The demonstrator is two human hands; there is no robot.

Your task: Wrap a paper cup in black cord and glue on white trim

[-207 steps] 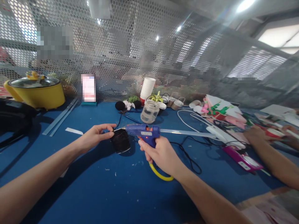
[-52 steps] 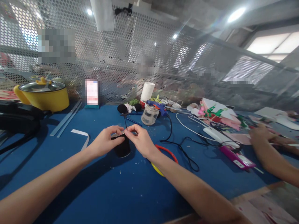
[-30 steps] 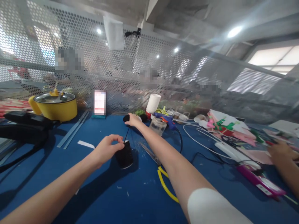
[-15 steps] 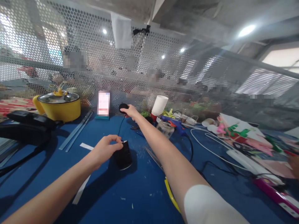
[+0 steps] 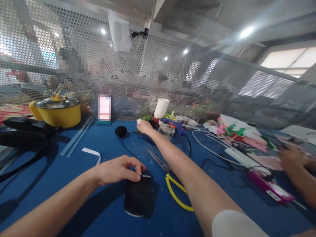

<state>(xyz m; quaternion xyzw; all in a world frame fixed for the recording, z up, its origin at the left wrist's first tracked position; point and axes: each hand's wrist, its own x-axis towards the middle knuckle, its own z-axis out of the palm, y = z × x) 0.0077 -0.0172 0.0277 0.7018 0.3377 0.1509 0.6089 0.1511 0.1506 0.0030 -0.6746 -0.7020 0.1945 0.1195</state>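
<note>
Left hand (image 5: 118,170) pinches black, yarn-wrapped cylinder (image 5: 137,197) at top; right hand (image 5: 146,127) by small white bundle (image 5: 138,121), grip unclear. Slackened left pinch could let wrapping unwind.

My left hand (image 5: 123,171) and left forearm (image 5: 64,207) are bare to the near left edge; my right hand (image 5: 145,127) and right forearm (image 5: 194,179) are likewise bare, up to a plain white sleeve (image 5: 234,225), near right.

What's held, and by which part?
Left hand pinches the black cylinder by its top edge; right hand is at a white item, grip unclear.
</note>
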